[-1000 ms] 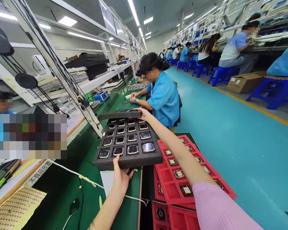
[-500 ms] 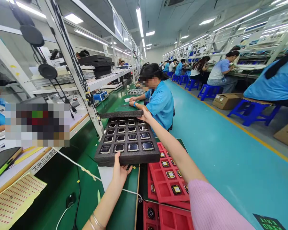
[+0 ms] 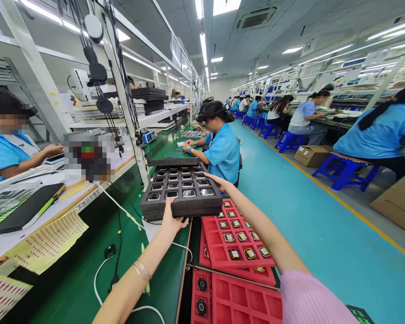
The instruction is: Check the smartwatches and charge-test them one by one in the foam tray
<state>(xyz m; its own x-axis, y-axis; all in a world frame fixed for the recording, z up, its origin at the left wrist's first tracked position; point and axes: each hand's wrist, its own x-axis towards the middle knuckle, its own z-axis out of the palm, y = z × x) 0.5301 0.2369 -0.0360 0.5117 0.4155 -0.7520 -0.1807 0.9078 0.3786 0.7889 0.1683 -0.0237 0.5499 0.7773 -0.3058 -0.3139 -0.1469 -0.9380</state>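
Observation:
A black foam tray (image 3: 180, 209) with rows of square watch bodies (image 3: 189, 193), dark screens facing up, is held over the green bench. My left hand (image 3: 173, 222) grips its near edge, the thumb on top by the front row and the fingers underneath. At the tray's right side lies my right hand (image 3: 219, 181), its fingers along the far right edge and partly hidden. Just behind, a second black foam piece (image 3: 170, 162) lies against the tray's far end. Below and to the right, red trays (image 3: 219, 261) hold watch parts with yellow labels.
Another red tray (image 3: 234, 297) sits nearest me, beside round black parts (image 3: 201, 307). A white cable (image 3: 121, 207) crosses the green bench (image 3: 84, 252). A co-worker (image 3: 222, 144) in blue sits beyond the tray. A metal post (image 3: 137, 148) stands at left.
My right hand has moved from the rear foam piece to the tray's right side. The rear foam piece sits lower against the tray. The view has turned slightly left.

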